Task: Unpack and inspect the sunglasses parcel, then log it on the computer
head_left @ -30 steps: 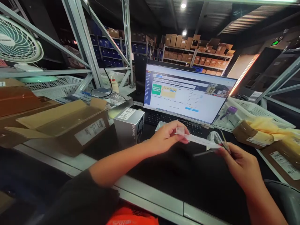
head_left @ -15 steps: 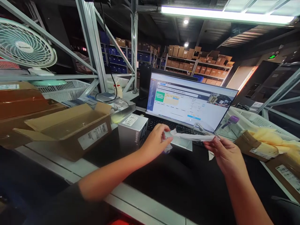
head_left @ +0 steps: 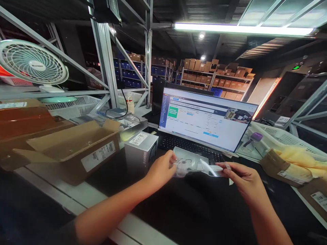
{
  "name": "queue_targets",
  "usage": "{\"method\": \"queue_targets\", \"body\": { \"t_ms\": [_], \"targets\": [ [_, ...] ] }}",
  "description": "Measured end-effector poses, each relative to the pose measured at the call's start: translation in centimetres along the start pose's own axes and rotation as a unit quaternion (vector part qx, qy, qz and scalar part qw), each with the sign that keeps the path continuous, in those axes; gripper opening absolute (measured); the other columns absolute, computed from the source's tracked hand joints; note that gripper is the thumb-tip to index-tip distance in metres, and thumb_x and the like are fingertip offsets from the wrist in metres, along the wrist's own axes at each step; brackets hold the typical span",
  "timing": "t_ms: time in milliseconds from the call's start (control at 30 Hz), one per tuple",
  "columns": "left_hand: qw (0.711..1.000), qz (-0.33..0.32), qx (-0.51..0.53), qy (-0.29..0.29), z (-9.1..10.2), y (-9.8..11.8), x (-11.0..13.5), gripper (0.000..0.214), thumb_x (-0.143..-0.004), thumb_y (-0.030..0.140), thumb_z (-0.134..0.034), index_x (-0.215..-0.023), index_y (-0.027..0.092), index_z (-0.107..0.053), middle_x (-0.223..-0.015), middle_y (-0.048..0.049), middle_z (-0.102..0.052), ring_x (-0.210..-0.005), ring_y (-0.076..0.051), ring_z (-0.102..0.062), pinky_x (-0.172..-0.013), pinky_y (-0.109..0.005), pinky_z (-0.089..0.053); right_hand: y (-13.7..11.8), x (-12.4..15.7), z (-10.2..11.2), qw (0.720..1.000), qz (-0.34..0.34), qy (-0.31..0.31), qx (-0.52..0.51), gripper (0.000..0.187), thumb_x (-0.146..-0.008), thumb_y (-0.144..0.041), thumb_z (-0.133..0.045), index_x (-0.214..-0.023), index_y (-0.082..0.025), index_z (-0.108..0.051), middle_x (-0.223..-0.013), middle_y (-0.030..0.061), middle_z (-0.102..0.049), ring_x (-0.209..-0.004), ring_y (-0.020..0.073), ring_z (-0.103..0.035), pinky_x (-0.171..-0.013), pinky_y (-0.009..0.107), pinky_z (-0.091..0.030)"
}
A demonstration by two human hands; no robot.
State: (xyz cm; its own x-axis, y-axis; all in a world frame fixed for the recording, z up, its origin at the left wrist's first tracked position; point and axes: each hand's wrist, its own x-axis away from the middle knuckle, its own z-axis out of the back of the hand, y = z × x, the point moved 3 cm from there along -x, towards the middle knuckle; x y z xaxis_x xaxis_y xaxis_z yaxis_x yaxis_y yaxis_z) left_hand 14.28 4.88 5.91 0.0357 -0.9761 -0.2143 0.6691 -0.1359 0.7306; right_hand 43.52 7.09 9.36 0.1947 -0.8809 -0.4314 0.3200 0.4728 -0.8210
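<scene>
A Light Hold in a Crowded Spot

On the broad black-topped table [head_left: 194, 211], we judge crowding to be the chief hazard: the upright silver-grey printed box [head_left: 139, 153] stands near our left side, so a careless leftward swing could knock it over. The shallow, pale-grey open tray [head_left: 197, 155] lies just beyond our fingers, and a dip or forward push could catch its rim. Smaller again, the clear, crinkly plastic bag [head_left: 211, 168] spans the space between our hands at the tray's near edge; being thin and slick, it could slip or tear under an uneven pull (whatever is inside is too blurred to tell).

As for pose, our forearms reach in from both sides and converge. Our left hand [head_left: 162, 169] turns inward, its grip narrowed on the bag's left end. Our right hand [head_left: 244, 175] pinches the other end between thumb and forefinger, wrist slightly bent, keeping the film roughly level.
</scene>
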Motion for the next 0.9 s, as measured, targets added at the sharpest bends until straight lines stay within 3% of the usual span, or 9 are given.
{"method": "queue_targets", "body": {
  "t_ms": [100, 200, 300, 433, 533, 633, 767, 900],
  "targets": [
    [1.000, 0.001, -0.020, 0.003, 0.5, 0.9, 1.5, 0.016, -0.081, 0.014, -0.054, -0.092, 0.026, -0.052, -0.071, 0.0070, -0.059, -0.061, -0.014, -0.050, -0.059, -0.027, -0.032, -0.6, 0.0, 0.0, 0.996, 0.060, -0.006, 0.062, 0.022, -0.082, -0.046, -0.075, -0.092, -0.029, -0.084, -0.093, 0.0059, -0.081, -0.083, 0.0218, -0.077, -0.073, 0.029, -0.065],
    [0.999, -0.007, -0.035, 0.006, 0.6, 0.9, 2.8, 0.013, -0.083, 0.012, -0.051, -0.085, 0.025, -0.055, -0.071, 0.0060, -0.061, -0.063, -0.014, -0.054, -0.060, -0.027, -0.034, -1.5, 0.3, 0.1, 0.984, 0.120, -0.071, 0.111, 0.018, -0.087, -0.040, -0.072, -0.094, -0.029, -0.084, -0.096, 0.0049, -0.081, -0.086, 0.0210, -0.077, -0.077, 0.029, -0.065],
    [0.997, -0.044, -0.065, 0.016, 0.4, 0.7, 3.7, 0.023, -0.087, 0.008, -0.046, -0.079, 0.024, -0.061, -0.085, 0.0021, -0.068, -0.078, -0.016, -0.063, -0.071, -0.028, -0.042, -2.6, 1.1, 0.6, 0.963, 0.178, -0.141, 0.146, 0.016, -0.089, -0.034, -0.071, -0.097, -0.032, -0.083, -0.103, 0.0034, -0.080, -0.093, 0.0208, -0.077, -0.082, 0.029, -0.065],
    [0.994, -0.067, -0.092, 0.004, -0.1, 1.1, 4.5, 0.032, -0.093, 0.009, -0.043, -0.093, 0.024, -0.071, -0.107, -0.0030, -0.073, -0.099, -0.021, -0.069, -0.087, -0.034, -0.051, -3.7, 2.0, 1.3, 0.954, 0.220, -0.126, 0.162, 0.017, -0.088, -0.029, -0.071, -0.099, -0.035, -0.083, -0.102, 0.0003, -0.080, -0.092, 0.0194, -0.077, -0.081, 0.026, -0.064],
    [0.992, -0.066, -0.104, 0.013, -0.3, 1.6, 4.9, 0.029, -0.098, 0.017, -0.043, -0.111, 0.022, -0.069, -0.113, -0.0075, -0.072, -0.105, -0.026, -0.069, -0.093, -0.041, -0.055, -3.5, 1.9, 1.1, 0.969, 0.194, -0.043, 0.148, 0.014, -0.088, -0.033, -0.071, -0.095, -0.034, -0.083, -0.097, 0.0005, -0.081, -0.087, 0.0194, -0.078, -0.077, 0.026, -0.065],
    [0.991, -0.082, -0.109, 0.001, -0.7, 1.6, 5.5, 0.024, -0.095, 0.018, -0.052, -0.113, 0.019, -0.068, -0.131, -0.0125, -0.065, -0.111, -0.028, -0.069, -0.097, -0.044, -0.057, -2.4, 1.5, 0.7, 0.981, 0.126, 0.044, 0.143, 0.016, -0.086, -0.041, -0.073, -0.094, -0.031, -0.084, -0.095, 0.0019, -0.081, -0.085, 0.0206, -0.077, -0.071, 0.026, -0.065],
    [0.991, -0.107, -0.078, 0.002, -0.8, 0.7, 6.2, 0.027, -0.094, 0.008, -0.045, -0.103, 0.020, -0.067, -0.143, -0.0130, -0.058, -0.118, -0.026, -0.067, -0.101, -0.042, -0.058, -1.1, 0.8, -0.2, 0.990, 0.059, 0.014, 0.125, 0.025, -0.084, -0.050, -0.073, -0.095, -0.030, -0.084, -0.094, 0.0031, -0.081, -0.080, 0.0210, -0.077, -0.069, 0.027, -0.065],
    [0.990, -0.136, -0.035, 0.021, -0.6, 0.2, 6.7, 0.027, -0.098, 0.011, -0.041, -0.097, 0.021, -0.067, -0.140, -0.0111, -0.060, -0.121, -0.024, -0.066, -0.102, -0.040, -0.057, -1.2, 0.7, -1.4, 0.990, 0.069, -0.021, 0.120, 0.025, -0.083, -0.050, -0.073, -0.091, -0.029, -0.084, -0.095, 0.0039, -0.081, -0.084, 0.0222, -0.077, -0.070, 0.029, -0.065]
  ]
}}
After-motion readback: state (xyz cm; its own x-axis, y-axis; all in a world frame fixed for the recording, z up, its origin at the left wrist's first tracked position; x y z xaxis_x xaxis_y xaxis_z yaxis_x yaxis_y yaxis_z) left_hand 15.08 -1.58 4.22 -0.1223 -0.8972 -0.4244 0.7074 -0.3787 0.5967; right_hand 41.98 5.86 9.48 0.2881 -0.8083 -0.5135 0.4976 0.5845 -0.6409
